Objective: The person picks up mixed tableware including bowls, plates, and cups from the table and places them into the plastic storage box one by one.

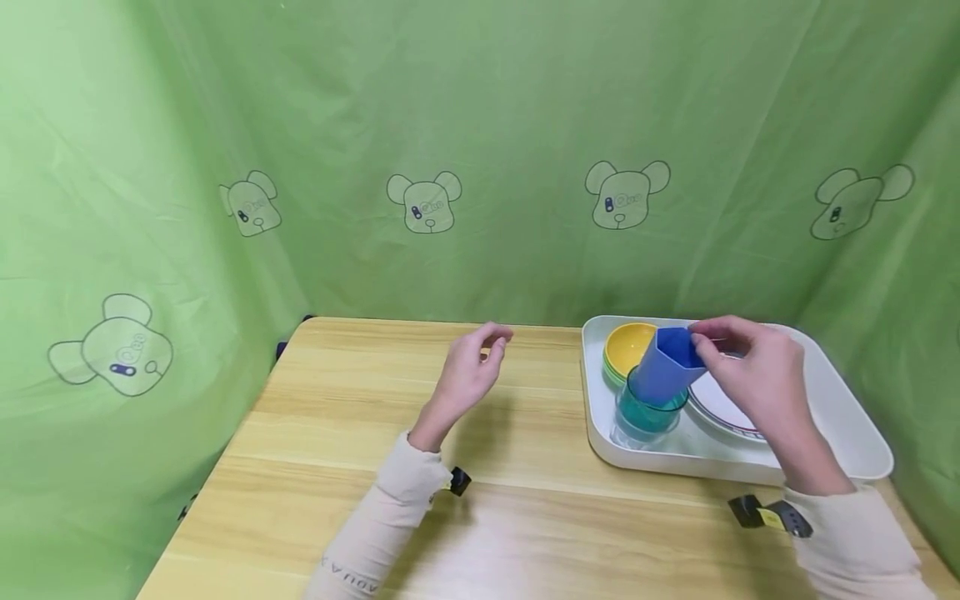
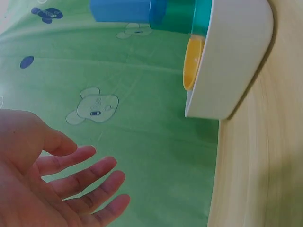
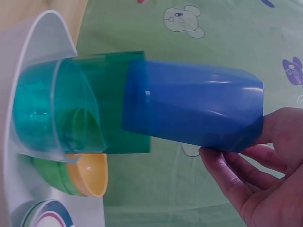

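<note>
A blue faceted cup is pinched at its rim by my right hand, thumb on one side and fingers on the other. Its lower end sits inside a teal see-through cup, tilted slightly in the head view. That teal cup is nested in a clear cup standing in the white tray. Over the table, left of the tray, my left hand hangs in the air with loosely bent fingers. Nothing is in it, as the left wrist view shows with the fingers spread apart.
Behind the cups in the tray, a yellow bowl rests on green bowls. A stack of plates lies to their right. Tray walls rise around everything. The wooden table meets a green curtain at the back.
</note>
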Motion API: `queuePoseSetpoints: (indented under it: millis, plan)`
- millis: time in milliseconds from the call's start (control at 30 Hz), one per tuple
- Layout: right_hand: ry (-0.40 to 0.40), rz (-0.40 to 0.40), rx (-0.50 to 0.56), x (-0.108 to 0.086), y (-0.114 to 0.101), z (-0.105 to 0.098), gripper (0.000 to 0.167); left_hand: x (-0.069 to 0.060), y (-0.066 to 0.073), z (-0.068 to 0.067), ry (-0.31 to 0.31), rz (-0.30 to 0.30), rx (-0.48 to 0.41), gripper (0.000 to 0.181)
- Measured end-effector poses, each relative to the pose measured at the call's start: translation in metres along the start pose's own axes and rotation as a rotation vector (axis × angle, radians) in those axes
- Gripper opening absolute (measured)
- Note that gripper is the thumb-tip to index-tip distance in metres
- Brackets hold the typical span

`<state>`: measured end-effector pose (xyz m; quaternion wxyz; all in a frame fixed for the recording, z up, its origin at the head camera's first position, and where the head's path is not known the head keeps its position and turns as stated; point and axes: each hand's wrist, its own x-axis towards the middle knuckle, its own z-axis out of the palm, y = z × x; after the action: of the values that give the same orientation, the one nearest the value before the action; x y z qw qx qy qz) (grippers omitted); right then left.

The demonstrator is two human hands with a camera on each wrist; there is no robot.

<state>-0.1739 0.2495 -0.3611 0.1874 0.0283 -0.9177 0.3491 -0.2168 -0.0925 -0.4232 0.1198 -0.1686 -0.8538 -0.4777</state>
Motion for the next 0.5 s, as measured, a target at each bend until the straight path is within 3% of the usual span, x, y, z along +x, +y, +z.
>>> queuePoseSetpoints:
  millis: [167,500]
  plan:
    - [-0.012,0.012,-0.012,-0.003,0.009,0.004,0.030,-0.002,-0.006,-0.004,0.009,-0.013,0.009,0.023]
    - [0.039,-0.080,0.001,-0.006,0.020,0.017,0.018,-0.005,-0.019,-0.010,0.029,-0.045,0.010,0.022]
